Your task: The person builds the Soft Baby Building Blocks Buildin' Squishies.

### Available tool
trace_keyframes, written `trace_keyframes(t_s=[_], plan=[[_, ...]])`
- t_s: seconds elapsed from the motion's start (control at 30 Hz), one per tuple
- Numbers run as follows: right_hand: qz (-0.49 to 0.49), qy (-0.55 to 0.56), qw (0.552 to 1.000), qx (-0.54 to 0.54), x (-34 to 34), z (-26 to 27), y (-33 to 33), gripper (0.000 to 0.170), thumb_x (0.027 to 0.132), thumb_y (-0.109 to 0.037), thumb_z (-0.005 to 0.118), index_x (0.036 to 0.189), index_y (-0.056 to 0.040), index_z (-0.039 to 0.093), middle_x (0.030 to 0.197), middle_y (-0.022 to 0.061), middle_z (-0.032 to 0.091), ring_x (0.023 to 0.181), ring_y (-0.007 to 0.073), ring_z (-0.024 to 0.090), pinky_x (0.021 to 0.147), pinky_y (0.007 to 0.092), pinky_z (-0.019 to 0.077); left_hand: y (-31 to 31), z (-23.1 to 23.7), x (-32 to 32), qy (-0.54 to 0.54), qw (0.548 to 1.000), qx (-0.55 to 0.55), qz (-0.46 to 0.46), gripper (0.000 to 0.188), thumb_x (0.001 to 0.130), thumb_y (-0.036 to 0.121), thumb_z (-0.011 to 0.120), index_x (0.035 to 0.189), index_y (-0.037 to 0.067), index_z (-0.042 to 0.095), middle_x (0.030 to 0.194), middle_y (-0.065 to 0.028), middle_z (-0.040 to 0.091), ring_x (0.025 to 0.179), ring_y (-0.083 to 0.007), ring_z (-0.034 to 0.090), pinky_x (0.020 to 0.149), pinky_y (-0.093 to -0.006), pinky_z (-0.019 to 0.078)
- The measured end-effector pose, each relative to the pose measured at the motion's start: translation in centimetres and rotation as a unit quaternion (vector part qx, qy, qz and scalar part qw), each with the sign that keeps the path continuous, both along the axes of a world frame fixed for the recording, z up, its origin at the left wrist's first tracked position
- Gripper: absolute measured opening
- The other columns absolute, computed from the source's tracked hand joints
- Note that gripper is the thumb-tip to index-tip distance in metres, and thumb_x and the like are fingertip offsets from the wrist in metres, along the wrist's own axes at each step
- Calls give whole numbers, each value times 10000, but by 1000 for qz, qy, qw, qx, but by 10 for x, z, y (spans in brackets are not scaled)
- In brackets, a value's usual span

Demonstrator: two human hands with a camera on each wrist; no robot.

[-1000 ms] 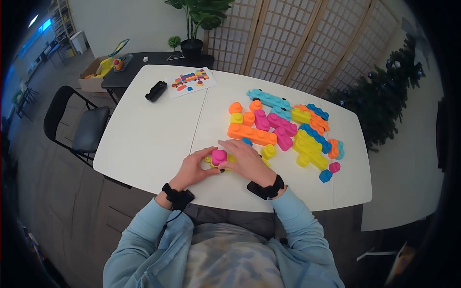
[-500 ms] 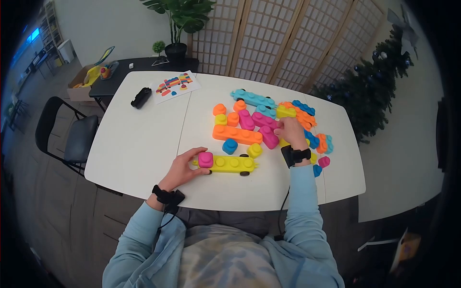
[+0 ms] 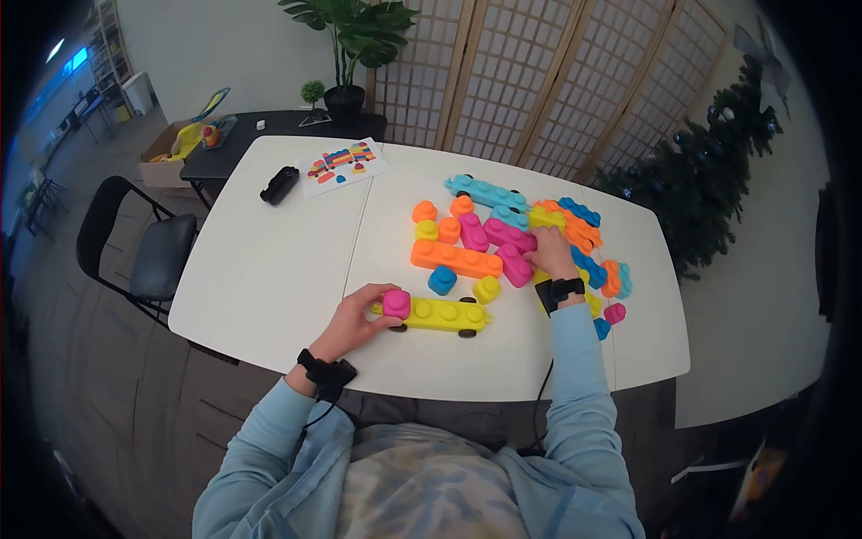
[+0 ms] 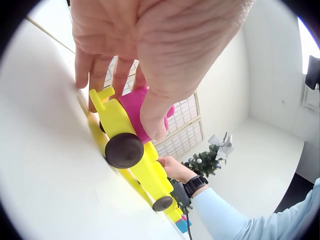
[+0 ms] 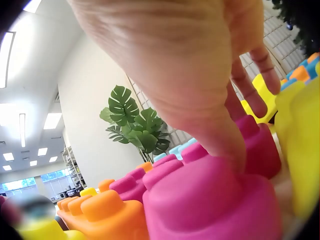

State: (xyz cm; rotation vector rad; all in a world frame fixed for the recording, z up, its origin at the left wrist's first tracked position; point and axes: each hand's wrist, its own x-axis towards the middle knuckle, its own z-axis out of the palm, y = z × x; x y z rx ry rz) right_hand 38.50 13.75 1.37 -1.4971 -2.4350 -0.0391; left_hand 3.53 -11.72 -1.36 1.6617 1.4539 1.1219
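A yellow wheeled base (image 3: 444,313) lies near the table's front edge, with a small pink block (image 3: 396,303) on its left end. My left hand (image 3: 350,323) grips that block between thumb and fingers; the left wrist view shows the thumb against the pink block (image 4: 131,107), above a dark wheel (image 4: 124,150). Farther right, my right hand (image 3: 554,256) is at the right end of a long pink brick (image 3: 507,234). In the right wrist view its thumb and fingers straddle a pink brick (image 5: 261,150), behind a nearer pink brick (image 5: 200,200).
Orange (image 3: 456,259), blue (image 3: 442,280) and yellow (image 3: 487,289) blocks lie behind the yellow base. A turquoise wheeled base (image 3: 488,192) and several more bricks are at the back and right. A picture sheet (image 3: 341,168) and a black case (image 3: 280,185) lie at back left.
My right hand has left the yellow base and moved right to the pink bricks, where its fingers have come around one. My left hand has stayed at the small pink block.
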Motion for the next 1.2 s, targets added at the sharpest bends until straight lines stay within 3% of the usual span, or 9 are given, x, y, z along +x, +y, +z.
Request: trace_keyframes(t_s=[0.13, 0.3, 0.4, 0.47, 0.53, 0.6, 0.63, 0.83, 1.2], plan=[[-23, 1, 1000, -18, -5, -2, 1, 478, 694, -133, 891, 1145, -69, 742, 1079, 148, 733, 1067, 360, 663, 913, 464, 562, -3, 1, 0, 50, 997, 50, 16, 552, 814, 188, 875, 1305, 67, 654, 1211, -114, 680, 1102, -306, 680, 973, -373, 544], [1, 36, 999, 24, 2, -6, 0, 491, 716, -84, 863, 1183, -54, 714, 1204, 156, 690, 1076, 374, 657, 918, 460, 560, -2, 1, 1, 47, 997, 54, 14, 548, 812, 179, 872, 1303, 69, 654, 1198, -112, 667, 1088, -313, 675, 955, -377, 545], [2, 82, 995, 51, 0, 26, -26, 508, 748, -21, 827, 1235, -40, 683, 1279, 160, 642, 1093, 378, 655, 929, 440, 557, -4, 5, 1, 39, 998, 37, 13, 547, 807, 163, 876, 1296, 65, 653, 1196, -112, 670, 1093, -302, 679, 959, -375, 547], [8, 192, 978, 82, -2, 43, -49, 527, 773, 17, 803, 1279, -29, 661, 1268, 157, 631, 1102, 370, 656, 934, 424, 552, -3, 4, 2, 47, 999, 22, 12, 547, 801, 149, 882, 1289, 61, 651, 1193, -110, 675, 1096, -292, 683, 966, -373, 548], [30, 221, 972, 72, -9, 63, -83, 543, 796, 2, 798, 1317, -39, 652, 1248, 144, 630, 1071, 336, 669, 914, 380, 555, -2, -1, 5, -35, 999, 24, 23, 543, 785, 118, 895, 1266, 52, 651, 1187, -103, 688, 1103, -267, 689, 988, -370, 548], [103, 309, 941, -91, -18, 73, -114, 550, 803, 1, 793, 1332, -63, 656, 1235, 121, 629, 1033, 296, 667, 874, 346, 551, -1, -3, 4, -32, 999, 5, 15, 565, 798, 90, 884, 1300, 49, 627, 1220, -87, 691, 1151, -243, 678, 1026, -359, 525], [124, 286, 941, -130, -20, 71, -126, 564, 800, -3, 794, 1342, -87, 661, 1225, 111, 629, 1006, 270, 662, 842, 330, 542, -1, -4, 3, -26, 1000, -9, 8, 589, 811, 62, 873, 1333, 47, 603, 1252, -71, 695, 1199, -219, 668, 1065, -347, 503], [168, 201, 948, -182, -38, 50, -168, 577, 813, -16, 779, 1367, -102, 647, 1212, 135, 599, 1000, 330, 662, 865, 405, 547, -1, -5, 2, -3, 1000, 12, 4, 532, 803, 80, 875, 1281, 42, 644, 1219, -72, 697, 1150, -224, 669, 1032, -348, 508], [188, 175, 952, -168, -50, 30, -177, 557, 806, -7, 779, 1343, -90, 656, 1180, 142, 588, 1023, 346, 670, 868, 429, 554, -3, 3, 3, 25, 999, 37, 1, 530, 803, 131, 877, 1285, 56, 668, 1214, -96, 684, 1108, -263, 668, 987, -361, 518]])
